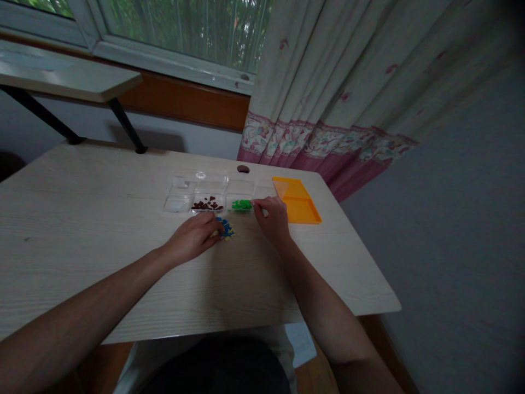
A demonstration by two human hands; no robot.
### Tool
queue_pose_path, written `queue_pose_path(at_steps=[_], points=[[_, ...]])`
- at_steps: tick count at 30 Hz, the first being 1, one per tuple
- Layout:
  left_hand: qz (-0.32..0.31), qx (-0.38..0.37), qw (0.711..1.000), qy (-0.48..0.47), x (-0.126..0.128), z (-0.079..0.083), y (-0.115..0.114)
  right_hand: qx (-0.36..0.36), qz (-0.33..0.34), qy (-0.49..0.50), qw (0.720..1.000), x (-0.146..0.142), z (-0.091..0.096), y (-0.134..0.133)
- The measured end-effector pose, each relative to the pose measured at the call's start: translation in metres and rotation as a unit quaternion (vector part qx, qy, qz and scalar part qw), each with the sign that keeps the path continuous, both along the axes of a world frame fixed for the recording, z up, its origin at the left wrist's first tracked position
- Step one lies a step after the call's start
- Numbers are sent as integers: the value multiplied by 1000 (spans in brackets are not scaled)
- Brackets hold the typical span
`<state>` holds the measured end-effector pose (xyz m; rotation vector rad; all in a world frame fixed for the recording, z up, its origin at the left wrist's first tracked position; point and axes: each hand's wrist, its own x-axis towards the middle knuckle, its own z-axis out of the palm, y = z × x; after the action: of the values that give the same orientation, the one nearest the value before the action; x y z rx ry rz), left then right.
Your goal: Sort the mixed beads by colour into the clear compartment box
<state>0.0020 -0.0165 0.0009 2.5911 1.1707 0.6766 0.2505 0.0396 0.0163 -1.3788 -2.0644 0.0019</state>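
The left hand (196,236) lies palm down on the surface (102,219), its fingers curled over a small pile (227,229) of blue and yellow pieces. I cannot tell whether they are closed on any of them. At 1 o'clock from the pile, the right hand (273,218) has its fingertips pinched together just at the edge of the green pieces (241,205). Whether a piece sits between them is too small to tell. The green pieces fill one compartment of a clear box (205,180) at 12 o'clock from the pile. Brown pieces (207,206) fill the compartment at 9 o'clock from the green. An orange tray (301,205) lies at 3 o'clock from the box, just beside the right hand. A curtain (328,109) hangs beyond.
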Motion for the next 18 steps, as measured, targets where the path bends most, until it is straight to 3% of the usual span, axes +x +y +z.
queue_pose_path(at_steps=[18], points=[[11, 3, 999, 41, 2, -1, 3, -7, 8, -7, 1000, -2, -2, -1]])
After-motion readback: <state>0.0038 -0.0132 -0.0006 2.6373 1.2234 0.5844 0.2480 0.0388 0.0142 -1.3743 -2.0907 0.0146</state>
